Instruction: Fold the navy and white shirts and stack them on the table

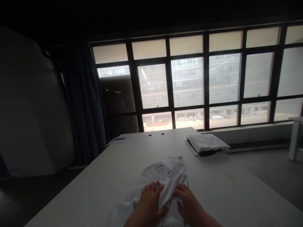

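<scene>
A crumpled white garment (pixel 155 171) lies on the white table in front of me, bunched up towards its far end, with a looser part spreading to the near left. My left hand (pixel 151 200) is on its middle, with curled fingers and the thumb gathering the cloth. On the right edge of the garment, my right hand (pixel 188 200) has its fingers bent and closed on a fold. The near part of the garment is partly hidden by my hands and runs out of view at the bottom.
A stack of folded white and black cloth (pixel 205 143) lies near the table's right edge. Paper (pixel 124 141) with a blue pen (pixel 119 138) is at the far left of the white table (pixel 94 186). Beyond stand large windows and a dark blue curtain (pixel 85 104).
</scene>
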